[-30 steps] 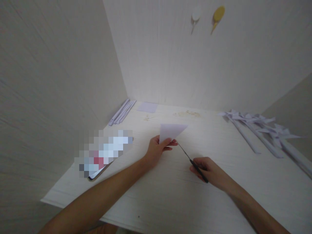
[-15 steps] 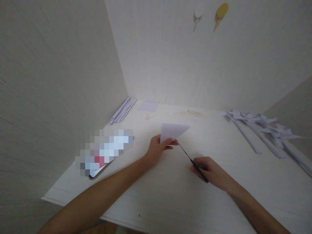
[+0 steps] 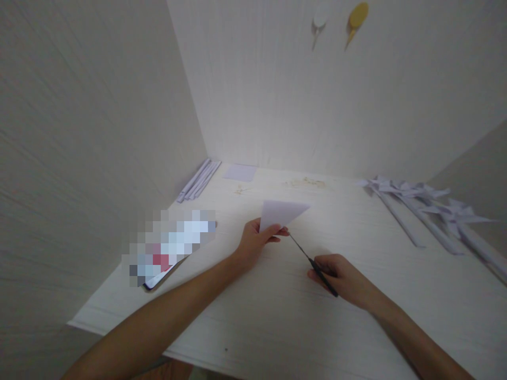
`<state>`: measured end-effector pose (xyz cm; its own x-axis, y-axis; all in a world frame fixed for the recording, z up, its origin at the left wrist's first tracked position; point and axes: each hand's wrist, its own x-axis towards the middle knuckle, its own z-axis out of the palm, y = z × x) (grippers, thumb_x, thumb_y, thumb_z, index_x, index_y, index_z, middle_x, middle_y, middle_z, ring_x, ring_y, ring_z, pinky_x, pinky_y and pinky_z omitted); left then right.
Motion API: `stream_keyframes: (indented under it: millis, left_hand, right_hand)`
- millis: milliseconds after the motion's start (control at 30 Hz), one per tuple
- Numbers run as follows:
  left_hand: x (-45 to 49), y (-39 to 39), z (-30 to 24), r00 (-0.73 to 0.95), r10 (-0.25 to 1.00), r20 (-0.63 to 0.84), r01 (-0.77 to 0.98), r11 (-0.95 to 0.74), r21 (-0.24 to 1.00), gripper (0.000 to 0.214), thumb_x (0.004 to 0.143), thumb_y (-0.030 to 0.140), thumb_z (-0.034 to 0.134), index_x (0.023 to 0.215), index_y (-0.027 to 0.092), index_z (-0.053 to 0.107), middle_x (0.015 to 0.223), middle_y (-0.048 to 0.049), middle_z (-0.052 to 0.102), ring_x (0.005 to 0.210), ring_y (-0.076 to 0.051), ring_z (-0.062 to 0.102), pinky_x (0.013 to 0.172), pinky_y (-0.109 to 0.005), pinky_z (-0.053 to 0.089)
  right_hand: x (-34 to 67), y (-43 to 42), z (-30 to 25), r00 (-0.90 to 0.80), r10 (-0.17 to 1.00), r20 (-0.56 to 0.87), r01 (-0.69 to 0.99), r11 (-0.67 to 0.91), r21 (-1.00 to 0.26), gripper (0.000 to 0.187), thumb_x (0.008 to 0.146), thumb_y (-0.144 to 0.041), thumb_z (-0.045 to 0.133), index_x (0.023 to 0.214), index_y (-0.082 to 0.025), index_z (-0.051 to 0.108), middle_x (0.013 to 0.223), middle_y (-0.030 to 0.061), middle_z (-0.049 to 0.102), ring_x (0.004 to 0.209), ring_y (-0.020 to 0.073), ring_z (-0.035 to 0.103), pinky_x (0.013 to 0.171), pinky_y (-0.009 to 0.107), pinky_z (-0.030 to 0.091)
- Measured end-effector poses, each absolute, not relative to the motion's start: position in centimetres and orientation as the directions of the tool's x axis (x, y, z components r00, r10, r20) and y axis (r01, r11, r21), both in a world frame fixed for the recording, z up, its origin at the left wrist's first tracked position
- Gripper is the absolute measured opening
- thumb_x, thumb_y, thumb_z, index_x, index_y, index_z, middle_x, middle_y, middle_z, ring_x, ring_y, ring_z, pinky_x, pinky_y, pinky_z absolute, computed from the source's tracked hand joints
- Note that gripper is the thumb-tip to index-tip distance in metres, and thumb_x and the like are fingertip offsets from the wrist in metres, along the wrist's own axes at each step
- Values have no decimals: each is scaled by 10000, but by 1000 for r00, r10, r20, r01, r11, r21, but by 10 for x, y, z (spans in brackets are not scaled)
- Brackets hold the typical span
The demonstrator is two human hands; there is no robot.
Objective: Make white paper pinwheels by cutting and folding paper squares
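Note:
A pale lilac piece of paper, folded into a triangle, is pinched at its lower edge between the thumb and fingers of my left hand. My right hand grips the black handles of a pair of scissors, seen edge-on. Their thin metal blades point up and left, with the tips by the paper's lower edge at my left fingertips. Whether the blades are parted cannot be made out from this angle. Both hands are above the white tabletop.
Several rolled paper sticks lie at the back left, beside a flat lilac paper square. A phone, its screen blurred, lies to the left. Several paper pinwheels on sticks rest at the right. Two hooks, one yellow, hang on the wall.
Hands, paper and scissors hold nearly the same pose. The whole view has shifted very slightly.

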<state>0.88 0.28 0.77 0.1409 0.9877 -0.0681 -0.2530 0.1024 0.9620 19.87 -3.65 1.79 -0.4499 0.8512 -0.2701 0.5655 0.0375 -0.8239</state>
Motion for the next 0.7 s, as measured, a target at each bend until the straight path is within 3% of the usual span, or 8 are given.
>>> stream_keyframes:
  millis: [700]
  left_hand:
    - [9,3,9,149,986,-80,-302,123,945,202,641,293,595,725,109,591,745,-67,649,684,-138,604,580,-215,419]
  right_hand:
    - [202,-36,14,-465,851,-244,578,83,-812,290,696,-350,502,518,-181,348,495,-48,300,441,75,274,393,206,196]
